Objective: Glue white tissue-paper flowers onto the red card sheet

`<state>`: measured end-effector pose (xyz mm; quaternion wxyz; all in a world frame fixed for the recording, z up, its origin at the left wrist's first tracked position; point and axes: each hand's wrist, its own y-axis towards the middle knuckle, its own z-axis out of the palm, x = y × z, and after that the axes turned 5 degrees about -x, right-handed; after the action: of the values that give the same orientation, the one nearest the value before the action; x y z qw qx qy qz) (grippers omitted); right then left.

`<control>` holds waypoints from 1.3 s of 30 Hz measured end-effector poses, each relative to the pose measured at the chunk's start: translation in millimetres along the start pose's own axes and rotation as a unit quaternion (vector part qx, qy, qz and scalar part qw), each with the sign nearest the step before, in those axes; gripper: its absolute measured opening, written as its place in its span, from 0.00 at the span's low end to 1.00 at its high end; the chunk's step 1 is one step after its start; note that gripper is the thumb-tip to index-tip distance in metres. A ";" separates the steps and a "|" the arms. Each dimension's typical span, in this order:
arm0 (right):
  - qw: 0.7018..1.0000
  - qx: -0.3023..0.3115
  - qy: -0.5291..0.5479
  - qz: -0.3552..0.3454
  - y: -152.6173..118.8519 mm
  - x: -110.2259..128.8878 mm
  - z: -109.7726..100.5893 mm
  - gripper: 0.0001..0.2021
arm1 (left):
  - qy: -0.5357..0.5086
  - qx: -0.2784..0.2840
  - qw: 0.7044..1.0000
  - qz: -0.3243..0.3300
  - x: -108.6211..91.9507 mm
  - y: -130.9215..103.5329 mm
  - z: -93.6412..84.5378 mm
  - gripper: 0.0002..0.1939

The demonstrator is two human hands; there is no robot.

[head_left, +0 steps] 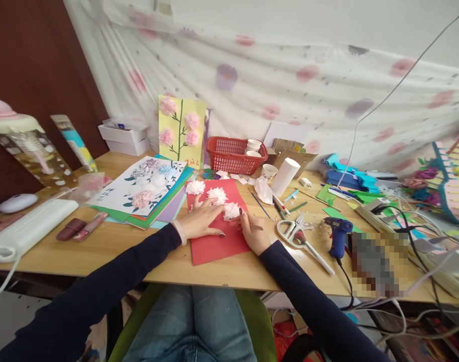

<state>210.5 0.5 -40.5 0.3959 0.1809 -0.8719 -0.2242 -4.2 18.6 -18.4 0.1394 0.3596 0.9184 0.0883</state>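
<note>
A sheet of red paper (210,246) lies before me with several white paper flowers (217,195) on its upper part. Across its left side rests my left hand (201,221), palm down and fingers spread, close below the flowers. My right hand (256,232) is at the sheet's right edge, its fingers curled together beside the lowest white flower (232,211). A thin brownish end shows by those fingers, but what they grip is mostly hidden. Right of this hand lie white-handled scissors (289,234) and a blue glue gun (338,234).
Coloured sheets (165,213) are stacked at left under a flower picture (119,193). A red basket (225,156) holding paper cups stands behind, near a white paper roll (285,177). Cables and a power strip (380,216) take up the right side; a bottle (25,146) stands far left.
</note>
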 end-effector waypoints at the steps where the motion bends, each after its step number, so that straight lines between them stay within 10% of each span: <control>1: 0.999 -0.005 0.028 0.034 1.4 -1.2 1.1 0.29 | 0.009 -0.007 1.000 0.013 0.2 -1.0 0.4 0.28; 12: 0.932 -0.048 0.222 0.283 22.5 -8.1 9.1 0.28 | 0.060 -0.014 0.997 0.046 5.7 -1.2 7.0 0.26; 21: 0.914 -0.101 0.266 0.291 15.5 3.7 4.5 0.28 | 0.034 -0.019 0.999 0.031 7.5 -2.4 8.0 0.28; 33: 0.985 -0.026 0.125 0.114 3.7 9.4 6.7 0.23 | 0.024 -0.018 0.999 0.010 7.7 0.0 8.1 0.29; 39: 0.974 -0.042 0.155 0.159 10.5 7.4 11.3 0.24 | 0.046 -0.021 0.998 0.028 6.6 -0.1 7.1 0.28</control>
<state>195.7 8.4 -37.0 0.5644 0.0561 -0.8072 -0.1637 -6.6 23.5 -26.4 0.1021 0.3778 0.9114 0.1275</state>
